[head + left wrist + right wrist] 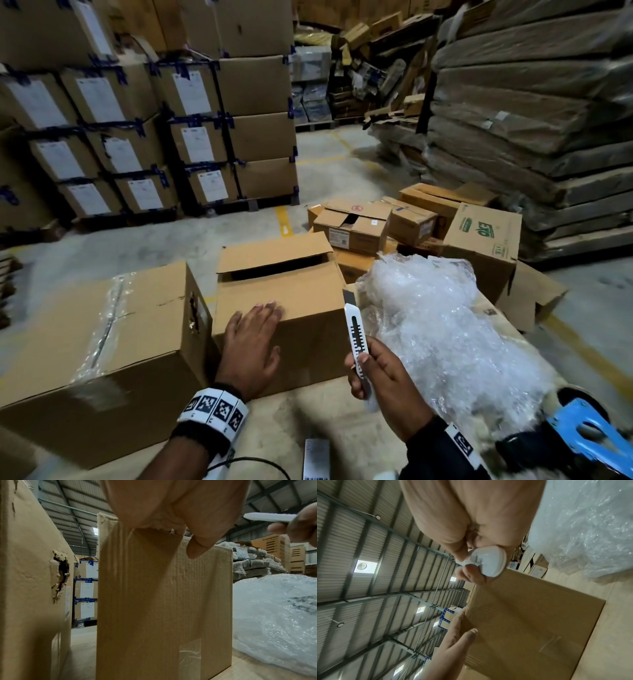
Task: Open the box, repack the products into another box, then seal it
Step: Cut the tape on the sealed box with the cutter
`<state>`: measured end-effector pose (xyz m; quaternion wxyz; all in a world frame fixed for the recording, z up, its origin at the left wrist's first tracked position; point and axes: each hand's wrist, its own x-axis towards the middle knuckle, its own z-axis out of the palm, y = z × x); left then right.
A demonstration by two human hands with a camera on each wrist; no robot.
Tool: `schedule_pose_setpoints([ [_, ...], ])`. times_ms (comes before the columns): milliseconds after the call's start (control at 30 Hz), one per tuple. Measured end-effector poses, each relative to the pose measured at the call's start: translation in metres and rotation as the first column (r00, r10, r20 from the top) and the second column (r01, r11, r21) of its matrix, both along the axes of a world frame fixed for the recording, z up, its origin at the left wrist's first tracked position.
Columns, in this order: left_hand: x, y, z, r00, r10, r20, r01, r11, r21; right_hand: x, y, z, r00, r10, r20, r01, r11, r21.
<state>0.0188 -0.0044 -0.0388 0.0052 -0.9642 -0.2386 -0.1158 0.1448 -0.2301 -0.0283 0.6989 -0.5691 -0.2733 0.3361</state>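
A narrow gap is left between the big taped box (102, 342) and the middle box (284, 308). The right side of the middle box is crowded by the pile of bubble wrap (438, 329). Behind it, the way is blocked by a heap of small boxes (394, 222). Bare floor (329, 411) is seen in front, near the hands. A dark slot is left open under the raised flap (274, 251).

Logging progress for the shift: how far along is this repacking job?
Early. The taped brown cardboard box is still sealed. The right hand grips a white utility knife, blade out; the left hand rests flat on the open-flapped brown carton. Cutting, repacking and sealing remain.
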Motion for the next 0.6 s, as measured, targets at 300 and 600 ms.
schedule_pose_setpoints([
  [300, 0.000, -0.002, 0.014, 0.995, -0.018, -0.100, 0.017, 1.000, -0.016, -0.018, -0.007, -0.004, 0.992, 0.072, -0.101, -0.069, 0.997, 0.037],
  [600, -0.039, 0.006, 0.049, 0.995, -0.082, 0.053, 0.093, 0.959, -0.268, -0.045, 0.022, -0.004, 0.989, 0.131, 0.075, -0.129, 0.991, -0.039],
])
